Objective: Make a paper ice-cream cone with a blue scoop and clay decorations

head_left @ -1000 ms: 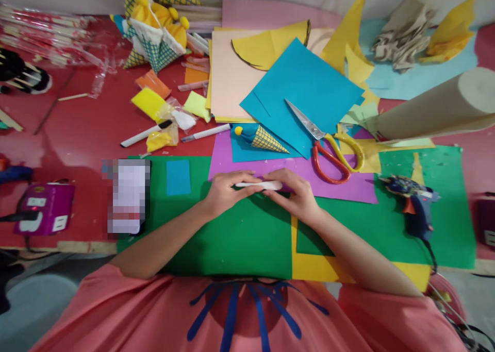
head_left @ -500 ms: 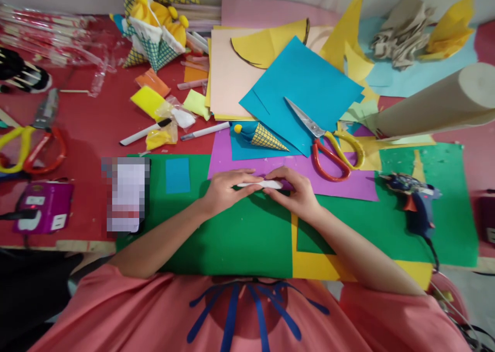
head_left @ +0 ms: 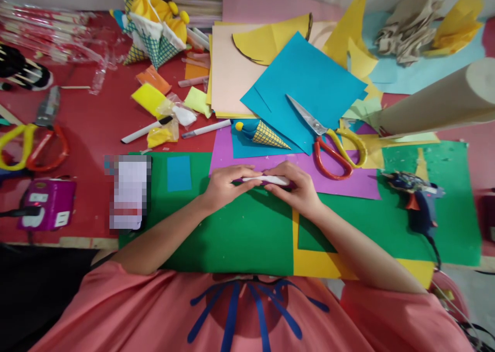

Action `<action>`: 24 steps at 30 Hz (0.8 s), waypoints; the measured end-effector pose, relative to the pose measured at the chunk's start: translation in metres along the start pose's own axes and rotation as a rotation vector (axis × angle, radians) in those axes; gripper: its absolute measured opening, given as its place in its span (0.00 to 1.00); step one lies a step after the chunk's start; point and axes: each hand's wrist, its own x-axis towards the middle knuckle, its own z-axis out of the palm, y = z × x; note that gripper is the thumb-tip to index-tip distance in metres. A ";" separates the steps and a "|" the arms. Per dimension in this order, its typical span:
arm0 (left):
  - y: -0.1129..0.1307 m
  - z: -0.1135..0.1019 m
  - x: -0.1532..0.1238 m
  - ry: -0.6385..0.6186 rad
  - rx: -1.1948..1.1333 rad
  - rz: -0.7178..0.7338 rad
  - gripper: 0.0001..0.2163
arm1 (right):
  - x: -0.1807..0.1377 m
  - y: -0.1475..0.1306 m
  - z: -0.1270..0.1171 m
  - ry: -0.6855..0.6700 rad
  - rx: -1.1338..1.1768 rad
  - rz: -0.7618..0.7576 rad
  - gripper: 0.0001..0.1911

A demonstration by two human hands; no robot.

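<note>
A slim white clay roll point(head_left: 274, 180) is stretched level between my two hands, above the edge of the purple sheet point(head_left: 344, 181). My left hand point(head_left: 225, 187) pinches its left end between thumb and fingers. The right end lies within the closed fingers of my right hand point(head_left: 300, 188), partly hidden there. Just beyond my hands rests a small paper cone point(head_left: 269, 135) with a yellow grid pattern, a blue top and a yellow ball at its tip. Scissors point(head_left: 332, 146) with red and yellow handles lie to the right of it, partly on a blue sheet point(head_left: 299, 84).
A glue gun point(head_left: 421, 202) lies at the right on the green sheet point(head_left: 232, 238). At left are a phone point(head_left: 131, 192), a purple box point(head_left: 46, 202) and more scissors point(head_left: 33, 140). Markers point(head_left: 207, 129) and clay packets point(head_left: 152, 102) lie behind, near finished cones point(head_left: 158, 43) and a paper roll point(head_left: 436, 102).
The white roll has shifted right and tilted a little, and more of it shows toward my right hand. Both hands still grip it. The view has moved slightly.
</note>
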 end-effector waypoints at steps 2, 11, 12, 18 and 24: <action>0.000 0.000 0.000 -0.008 -0.005 0.007 0.05 | 0.000 0.000 0.000 0.009 -0.003 0.009 0.08; 0.001 -0.001 0.001 -0.050 0.050 0.116 0.09 | 0.000 0.000 0.001 -0.002 0.039 0.035 0.06; 0.001 -0.001 0.001 -0.045 0.064 0.134 0.08 | -0.001 0.001 0.001 -0.013 0.043 0.048 0.07; -0.001 -0.001 0.000 -0.008 0.098 0.133 0.05 | -0.005 0.002 0.004 -0.011 0.087 0.162 0.13; 0.000 -0.002 0.000 -0.050 0.075 0.046 0.15 | -0.002 -0.001 0.003 0.027 0.033 0.152 0.06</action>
